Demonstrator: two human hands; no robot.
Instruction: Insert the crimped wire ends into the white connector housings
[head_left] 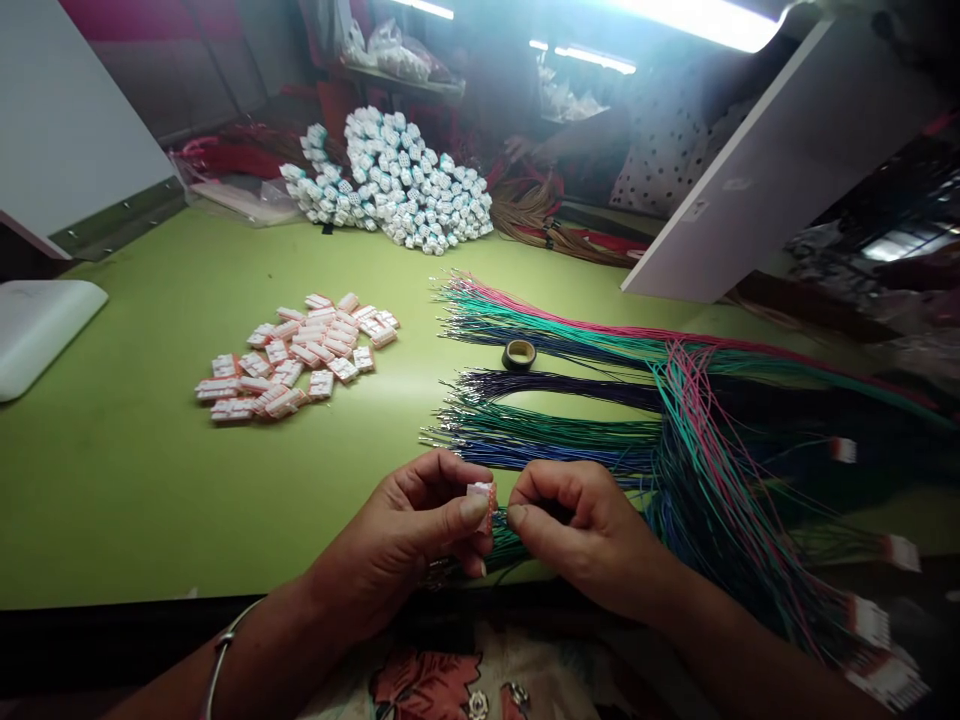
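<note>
The left hand (416, 525) grasps one small white-and-orange connector (483, 500) at the near edge of the green table (135, 510). The thumb presses on the connector's near side and the bent fingers are behind it, so the piece lies at the tips, not deep in the palm. Its white part looks to the left, partly covered by the thumb, and its orange side is turned right, toward the other hand. The right hand (585, 535) is just beside, with thumb and forefinger pinched together close to this orange side; whether a thin wire is between them, I cannot tell surely. Below and between the hands, some green wires (508, 545) are visible. Beyond the hands, to the right, lie long bundles of blue wires (555, 453), dark green wires (570, 428) and pink wires (517, 298), their metal ends pointing left. A tape roll (519, 354) lies among them. Farther left is a loose pile of similar connectors (307, 355), well apart from the grip, and at the far side a white heap of plugs (420, 185).
</note>
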